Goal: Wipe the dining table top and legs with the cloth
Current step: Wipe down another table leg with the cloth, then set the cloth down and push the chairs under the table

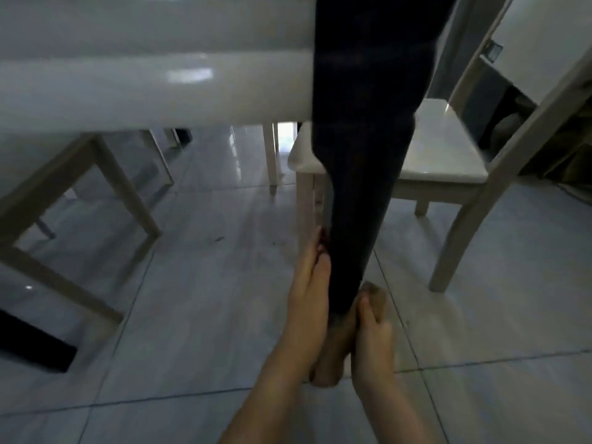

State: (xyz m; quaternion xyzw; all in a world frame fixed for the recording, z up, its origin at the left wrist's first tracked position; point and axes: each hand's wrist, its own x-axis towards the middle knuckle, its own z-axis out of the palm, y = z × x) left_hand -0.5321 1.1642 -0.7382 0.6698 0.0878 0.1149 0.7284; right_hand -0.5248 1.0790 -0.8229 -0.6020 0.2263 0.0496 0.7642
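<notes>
Head view: left hand [309, 283] flat against table leg [368, 155], right hand [373, 341] clutching cloth [328, 357] low; wrapping round should wipe best.

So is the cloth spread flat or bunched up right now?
Bunched up. The cloth is wadded in the grip of the right hand, pressed against the foot of the dark table leg; no flat part shows.

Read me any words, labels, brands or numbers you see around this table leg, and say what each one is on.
No text here can be read.
Small dark tag at the edge of the white panel, upper right: too blurred to read.
Dark table leg, cloth, chair seat: no lettering shows.
</notes>
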